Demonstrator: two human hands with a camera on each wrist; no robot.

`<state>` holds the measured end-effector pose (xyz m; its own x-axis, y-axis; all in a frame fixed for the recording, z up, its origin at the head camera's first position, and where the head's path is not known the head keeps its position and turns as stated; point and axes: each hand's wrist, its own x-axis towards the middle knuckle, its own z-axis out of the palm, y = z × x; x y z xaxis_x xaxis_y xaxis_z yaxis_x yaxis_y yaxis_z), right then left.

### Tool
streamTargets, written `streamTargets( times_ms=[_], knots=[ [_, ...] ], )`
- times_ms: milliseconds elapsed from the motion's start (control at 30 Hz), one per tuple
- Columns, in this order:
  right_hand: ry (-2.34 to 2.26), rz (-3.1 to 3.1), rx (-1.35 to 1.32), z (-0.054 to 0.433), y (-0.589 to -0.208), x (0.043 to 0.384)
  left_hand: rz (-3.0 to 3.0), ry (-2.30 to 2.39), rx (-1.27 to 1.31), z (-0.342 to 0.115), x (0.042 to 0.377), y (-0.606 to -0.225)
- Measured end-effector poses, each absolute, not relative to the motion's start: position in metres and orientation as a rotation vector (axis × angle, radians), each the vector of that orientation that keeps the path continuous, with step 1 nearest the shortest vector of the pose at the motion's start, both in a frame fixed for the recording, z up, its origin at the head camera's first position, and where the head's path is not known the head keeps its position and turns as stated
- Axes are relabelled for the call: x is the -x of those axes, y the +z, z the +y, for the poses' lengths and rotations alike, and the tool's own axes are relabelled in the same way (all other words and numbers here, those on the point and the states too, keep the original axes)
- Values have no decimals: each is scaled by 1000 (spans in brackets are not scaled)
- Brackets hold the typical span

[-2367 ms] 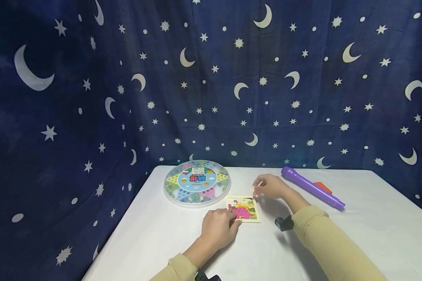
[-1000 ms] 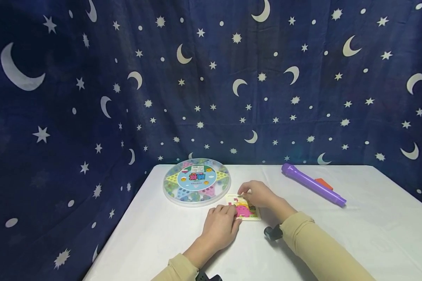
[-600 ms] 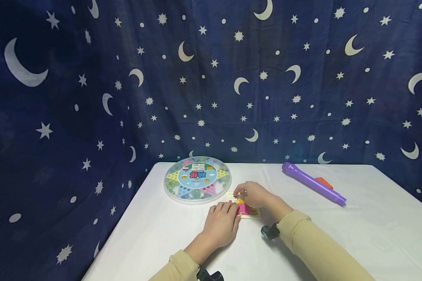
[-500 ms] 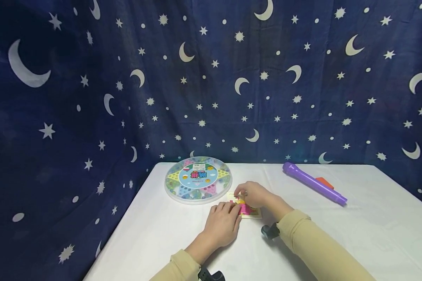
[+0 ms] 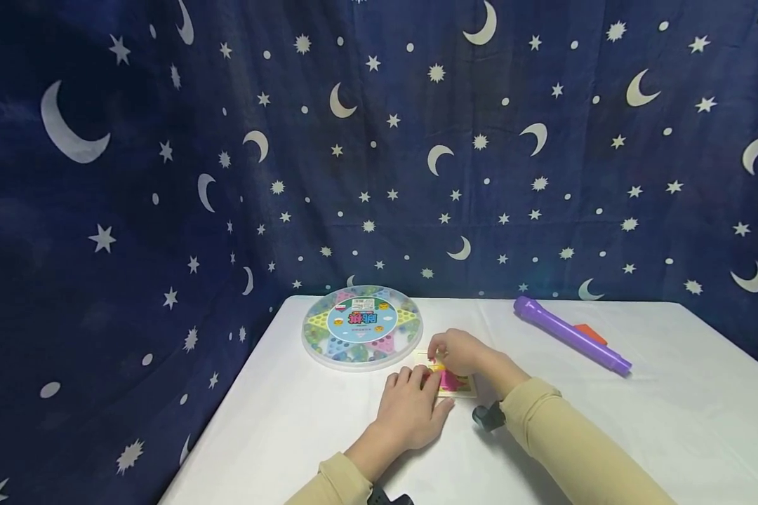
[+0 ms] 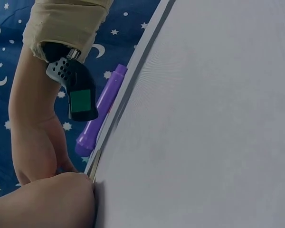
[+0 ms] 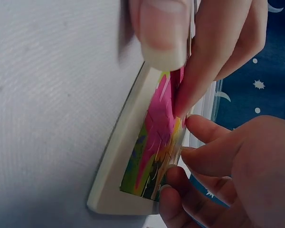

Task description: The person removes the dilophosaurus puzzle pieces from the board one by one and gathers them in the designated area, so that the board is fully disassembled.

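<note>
A small jigsaw puzzle [image 5: 469, 390] with a pale frame and a pink dinosaur picture lies on the white table, partly covered by both hands. My left hand [image 5: 409, 414] holds its near left side, with the thumb at the edge and the index finger on the picture. In the right wrist view, that index finger [image 7: 206, 61] presses on the pink part. My right hand [image 5: 464, 353] is over the far side, fingers bent down. Its fingertips pinch a small puzzle piece at the picture, mostly hidden by the fingers. The left wrist view hides the left fingertips.
A round Chinese checkers box [image 5: 362, 328] with a clear rim stands just beyond the puzzle, to the left. A purple toy microphone [image 5: 571, 335] lies at the back right, with an orange object [image 5: 590, 333] behind it. A starry blue curtain [image 5: 404, 140] hangs behind the table.
My right hand has come from beside the puzzle's far right corner, with a pinkish piece, to over its far side. My left hand has shifted slightly, its index finger moving further across the picture.
</note>
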<state>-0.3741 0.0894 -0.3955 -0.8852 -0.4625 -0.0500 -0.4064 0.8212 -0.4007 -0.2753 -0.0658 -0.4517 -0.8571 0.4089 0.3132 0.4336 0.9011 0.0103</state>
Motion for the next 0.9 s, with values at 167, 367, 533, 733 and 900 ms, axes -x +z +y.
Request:
streamTargets(
  times_ms=[167, 367, 533, 733, 900],
  knots=[
    [-562, 2873, 690, 89, -395, 374, -2794, -107, 608, -62, 274, -451],
    [-590, 2862, 645, 90, -392, 372, -2822, -111, 589, -61, 273, -449],
    [-652, 2848, 639, 93, -392, 371, -2824, -109, 589, -61, 274, -451],
    [-676, 2896, 632, 97, -395, 371, -2803, -135, 576, -61, 275, -455],
    [-668, 2917, 611, 101, -398, 371, -2774, -179, 564, -62, 274, -457]
  ],
)
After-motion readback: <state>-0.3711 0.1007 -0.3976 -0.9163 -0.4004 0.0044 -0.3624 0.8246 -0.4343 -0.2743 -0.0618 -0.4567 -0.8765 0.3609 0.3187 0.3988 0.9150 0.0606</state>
